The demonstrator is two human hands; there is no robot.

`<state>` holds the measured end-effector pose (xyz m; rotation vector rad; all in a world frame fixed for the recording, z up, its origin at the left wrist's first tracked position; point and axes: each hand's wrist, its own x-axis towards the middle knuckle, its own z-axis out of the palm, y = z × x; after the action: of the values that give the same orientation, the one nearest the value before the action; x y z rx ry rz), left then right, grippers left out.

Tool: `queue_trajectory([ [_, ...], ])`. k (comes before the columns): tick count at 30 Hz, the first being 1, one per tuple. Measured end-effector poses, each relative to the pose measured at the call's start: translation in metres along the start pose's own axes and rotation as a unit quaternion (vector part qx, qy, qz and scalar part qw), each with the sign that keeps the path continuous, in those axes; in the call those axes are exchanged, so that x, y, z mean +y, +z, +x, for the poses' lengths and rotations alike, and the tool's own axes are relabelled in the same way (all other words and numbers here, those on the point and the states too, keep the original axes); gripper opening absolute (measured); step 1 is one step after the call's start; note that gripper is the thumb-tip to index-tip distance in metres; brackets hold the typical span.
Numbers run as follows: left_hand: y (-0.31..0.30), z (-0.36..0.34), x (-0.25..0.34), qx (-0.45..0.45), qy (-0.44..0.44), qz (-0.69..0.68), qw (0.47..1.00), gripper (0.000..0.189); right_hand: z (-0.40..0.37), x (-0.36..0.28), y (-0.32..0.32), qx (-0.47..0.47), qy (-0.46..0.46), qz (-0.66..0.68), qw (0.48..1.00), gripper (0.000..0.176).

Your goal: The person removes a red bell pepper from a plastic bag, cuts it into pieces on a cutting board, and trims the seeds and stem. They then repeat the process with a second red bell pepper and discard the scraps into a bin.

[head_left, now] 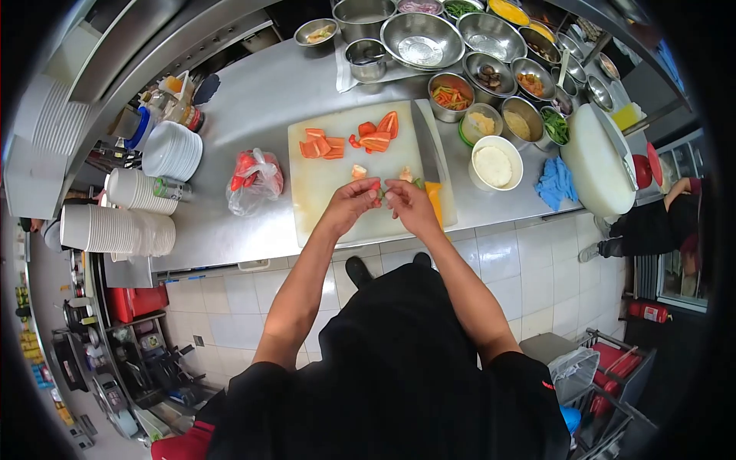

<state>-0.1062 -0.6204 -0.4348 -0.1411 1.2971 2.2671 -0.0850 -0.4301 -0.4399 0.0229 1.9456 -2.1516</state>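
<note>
**Two bare hands meet over a small red-and-green pepper piece (377, 192)**

The print on the green-marked can (172, 188) beside the stacked white bowls (140, 232) is too small to read, as is the label on the red fire extinguisher (648, 311) at the right.

The left hand (352, 205) has its thumb and forefinger pinched on the pepper piece, its other fingers curled in close together. The right hand (411, 205) comes in from the other side with its thumb and forefinger bent toward the same piece, their tips near those of the left; whether they grip it too, I cannot tell. The piece is held above the near part of the white cutting board (322, 203).

On the board, beyond the hands, lie two groups of cut red pepper: flat pieces (322, 144) to the left and curved sections (376, 136) to the right. Two pale core pieces (358, 172) (405, 174) lie nearer the fingers. A broad-bladed knife (431, 146) lies along the board's right side, its yellow handle (435, 201) toward the person.

Left of the board, a clear plastic bag (257, 180) holds more red peppers (245, 170). To the right stand a white tub (494, 165) and a steel bowl of pepper strips (451, 97); a crumpled blue cloth (557, 184) lies farther right.
</note>
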Motion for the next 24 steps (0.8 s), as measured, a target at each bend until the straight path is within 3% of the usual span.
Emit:
queue_trajectory([
  [9, 0.009, -0.001, -0.024, 0.159, 0.062, 0.017, 0.985, 0.014, 0.001, 0.006, 0.016, -0.003, -0.006, 0.013, 1.000, 0.016],
  [13, 0.017, 0.001, -0.032, 0.174, 0.081, 0.037, 0.981, 0.013, 0.002, 0.011, 0.014, -0.001, -0.016, 0.085, 0.996, 0.012],
  [16, 0.024, 0.000, -0.037, 0.190, 0.109, 0.135, 0.966, 0.012, 0.001, 0.012, 0.012, -0.011, -0.007, 0.080, 0.997, 0.014],
  [21, 0.033, -0.003, -0.045, 0.264, 0.124, 0.243, 0.925, 0.010, -0.003, 0.007, 0.017, 0.071, 0.037, -0.021, 0.997, 0.013],
  [24, 0.031, -0.003, -0.051, 0.280, 0.140, 0.154, 0.937, 0.013, 0.006, 0.017, 0.016, 0.088, -0.020, -0.133, 0.987, 0.015],
])
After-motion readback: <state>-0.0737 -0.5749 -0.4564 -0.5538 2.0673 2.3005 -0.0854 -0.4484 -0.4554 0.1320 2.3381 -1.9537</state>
